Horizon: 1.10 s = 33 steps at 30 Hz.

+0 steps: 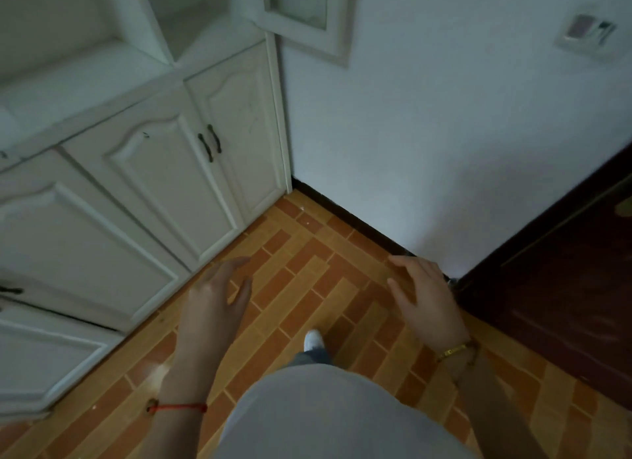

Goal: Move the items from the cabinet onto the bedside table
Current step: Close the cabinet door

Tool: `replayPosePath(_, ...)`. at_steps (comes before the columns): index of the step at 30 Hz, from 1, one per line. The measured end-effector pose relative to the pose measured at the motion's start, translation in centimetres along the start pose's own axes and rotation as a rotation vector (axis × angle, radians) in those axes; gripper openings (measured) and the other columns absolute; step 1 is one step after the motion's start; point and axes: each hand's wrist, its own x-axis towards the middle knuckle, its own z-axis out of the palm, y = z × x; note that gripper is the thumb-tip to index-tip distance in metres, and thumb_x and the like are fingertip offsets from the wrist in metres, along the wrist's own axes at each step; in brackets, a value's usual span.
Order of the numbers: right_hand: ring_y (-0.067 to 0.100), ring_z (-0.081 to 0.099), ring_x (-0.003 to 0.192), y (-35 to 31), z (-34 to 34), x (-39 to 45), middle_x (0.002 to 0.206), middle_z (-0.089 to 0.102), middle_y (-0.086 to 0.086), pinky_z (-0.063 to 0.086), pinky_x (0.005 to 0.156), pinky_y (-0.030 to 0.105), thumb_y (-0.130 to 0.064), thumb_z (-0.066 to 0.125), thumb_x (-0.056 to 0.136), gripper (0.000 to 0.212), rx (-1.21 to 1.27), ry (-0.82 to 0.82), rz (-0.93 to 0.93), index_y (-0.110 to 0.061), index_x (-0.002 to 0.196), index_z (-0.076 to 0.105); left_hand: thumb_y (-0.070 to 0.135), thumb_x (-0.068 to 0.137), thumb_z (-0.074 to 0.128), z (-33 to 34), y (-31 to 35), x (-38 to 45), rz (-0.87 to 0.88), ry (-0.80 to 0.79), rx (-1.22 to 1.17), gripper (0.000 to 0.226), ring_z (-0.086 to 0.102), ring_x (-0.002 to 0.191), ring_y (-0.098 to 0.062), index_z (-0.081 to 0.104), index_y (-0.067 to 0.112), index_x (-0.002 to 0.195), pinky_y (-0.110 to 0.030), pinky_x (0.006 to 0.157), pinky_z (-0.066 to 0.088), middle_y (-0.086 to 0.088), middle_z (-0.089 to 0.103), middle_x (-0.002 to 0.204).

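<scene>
The white cabinet [143, 171] fills the left side, its lower doors closed, with open shelf bays above and one glass upper door [307, 17] swung open. No loose items show on the visible shelves. My left hand [215, 301] hangs over the floor near the cabinet's base, fingers relaxed and holding nothing. My right hand [424, 298] floats over the floor near the wall's skirting, fingers spread and holding nothing. The bedside table is out of view.
Orange-brown patterned floor tiles [307, 270] lie below me. A white wall [444, 133] with a wall panel [586, 33] stands ahead. A dark red wooden door [564, 287] is at the right. My white shoe [313, 339] shows below.
</scene>
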Motion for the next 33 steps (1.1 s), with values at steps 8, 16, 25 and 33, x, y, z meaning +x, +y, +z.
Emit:
replayPosePath(8,0.007,0.042,0.112,-1.5,0.3,17.7,0.119,0.06,0.0,0.037,0.093,0.024,-0.022,0.057,0.093,0.031,0.028,0.117,-0.115,-0.015,0.123,0.057,0.016,0.09,0.068,0.0,0.1,16.6,0.006,0.046,0.011,0.03,0.068,0.093,-0.021,0.067,0.015,0.12,-0.025,0.081,0.048,-0.004,0.07,0.112)
replayPosePath(16,0.011,0.045,0.11,0.1,2.7,31.8,0.117,0.062,0.001,0.031,0.094,0.014,-0.037,0.045,0.092,0.038,0.056,0.1,-0.131,-0.014,0.118,0.06,0.018,0.09,0.066,3.0,-1.2,29.8,-0.02,0.035,0.027,0.031,0.068,0.093,-0.023,0.066,0.016,0.121,-0.034,0.08,0.055,-0.006,0.069,0.113)
replayPosePath(25,0.015,0.047,0.113,0.5,2.4,50.4,0.118,0.062,0.002,0.041,0.099,0.031,-0.017,0.059,0.091,0.03,0.067,0.112,-0.227,-0.013,0.12,0.059,0.018,0.09,0.068,6.0,0.7,45.6,-0.036,0.137,0.031,0.034,0.069,0.098,-0.025,0.065,0.018,0.124,-0.035,0.083,0.056,-0.006,0.069,0.119)
replayPosePath(33,0.011,0.045,0.11,-0.7,0.7,60.8,0.116,0.062,0.001,0.038,0.095,0.022,-0.028,0.05,0.09,0.036,0.013,0.108,-0.299,-0.012,0.121,0.059,0.016,0.09,0.068,6.8,2.5,55.5,0.002,0.199,-0.006,0.035,0.067,0.102,-0.021,0.065,0.015,0.125,-0.036,0.086,0.057,-0.005,0.069,0.117)
